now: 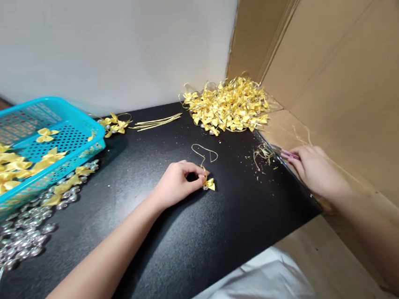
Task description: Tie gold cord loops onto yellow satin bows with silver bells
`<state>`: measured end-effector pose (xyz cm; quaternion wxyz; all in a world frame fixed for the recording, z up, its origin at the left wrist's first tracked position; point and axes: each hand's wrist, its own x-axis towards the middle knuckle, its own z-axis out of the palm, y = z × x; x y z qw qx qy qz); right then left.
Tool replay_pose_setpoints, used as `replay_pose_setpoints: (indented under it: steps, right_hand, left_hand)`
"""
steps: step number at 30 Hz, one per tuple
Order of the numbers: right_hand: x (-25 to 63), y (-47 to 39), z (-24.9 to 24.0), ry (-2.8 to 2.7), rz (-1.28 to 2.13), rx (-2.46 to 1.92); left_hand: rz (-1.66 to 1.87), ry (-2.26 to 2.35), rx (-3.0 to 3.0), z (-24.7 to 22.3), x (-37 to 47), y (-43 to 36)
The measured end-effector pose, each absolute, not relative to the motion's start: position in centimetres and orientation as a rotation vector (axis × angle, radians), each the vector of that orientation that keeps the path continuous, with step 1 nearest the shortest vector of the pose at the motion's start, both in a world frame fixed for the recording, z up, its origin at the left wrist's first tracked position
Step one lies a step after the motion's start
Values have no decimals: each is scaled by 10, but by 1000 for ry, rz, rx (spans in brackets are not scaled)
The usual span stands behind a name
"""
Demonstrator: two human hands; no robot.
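My left hand (184,181) is closed in a pinch on a small yellow ribbon bow (210,184) at the middle of the black table. A clear bead sits against the bow, and from it a thin gold cord (203,156) runs up into a loose loop on the tabletop. Over the table's right edge, my right hand (314,166) grips a tool with pink handles (290,154) and a metal tip. Whether it is scissors or pliers I cannot tell. Beside its tip lies a tangle of gold cord clippings (264,152).
A blue plastic basket (93,127) with yellow bows stands at left, many clear beads (20,237) in front of it. Against the back wall lie a few corded bows (115,124), cut gold cords (158,121) and a large heap of bows (230,106). Cardboard (346,60) walls the right side.
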<state>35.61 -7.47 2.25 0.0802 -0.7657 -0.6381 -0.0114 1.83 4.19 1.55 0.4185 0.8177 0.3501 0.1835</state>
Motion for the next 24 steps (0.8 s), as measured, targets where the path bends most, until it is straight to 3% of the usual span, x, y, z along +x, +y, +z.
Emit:
replay_pose_setpoints:
  steps: [5,10,18,24]
  right_hand:
    - [299,-62,41,-1881,518,-1978]
    - [249,-49,47,-2041,810,-1682]
    - [229,-46,43,-2307,336,-1756]
    - [223,-44,54,-2373,256,-1861]
  left_hand:
    - [519,866,2065,12,20,38]
    - [524,850,2084,11,20,35]
    - [574,784,2154,11,21,35]
    - [584,811,2175,9,22,33]
